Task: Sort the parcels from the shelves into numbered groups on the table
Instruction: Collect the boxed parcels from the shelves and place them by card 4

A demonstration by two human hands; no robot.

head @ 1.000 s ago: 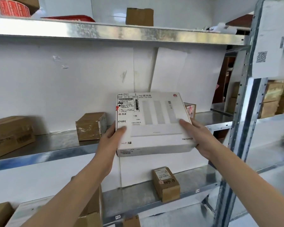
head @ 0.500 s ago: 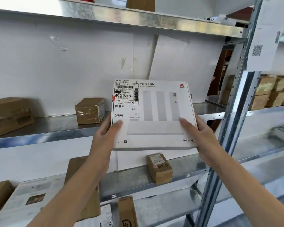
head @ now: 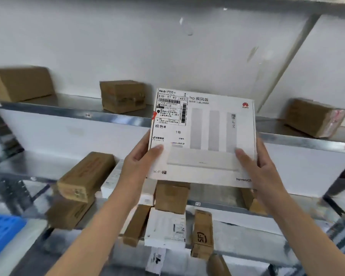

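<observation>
Holding up a white box (head: 202,136), mid-air, in front of the shelves, printed face toward the camera, tilted a touch. Clamping its lower left edge w/ the left hand (head: 139,162): thumb flat on the front, fingers wrapped round the side, grip grasping the box. Same on the other side w/ the right hand (head: 261,170): thumb on the front near bottom right, fingers round the right edge, grip closed on the box too. Reading a shipping label (head: 170,114) at top left of the front: barcode plus black print, mostly too small to make out. Spotting a red logo (head: 245,105) top right, "WiFi 7" bottom left.

Moving outward now. Behind the box, looking at a metal shelf (head: 68,113) w/ three brown parcels, well apart: small carton (head: 123,96) just left of the box's top corner, big carton (head: 20,82) far left, taped carton (head: 315,116) off to the right. Next level down, on the lower shelf (head: 217,205): long carton (head: 86,176) lying tilted at left, half-hidden carton (head: 171,198) tucked under the held box. Lower again: white packet (head: 165,228) w/ a label, flanked by a narrow carton (head: 136,226) at left and a marked carton (head: 202,234), upright, black print, at right. Catching a blue crate (head: 2,234) at bottom left, cut off by the frame edge. Blurry all round, esp. toward the edges.
</observation>
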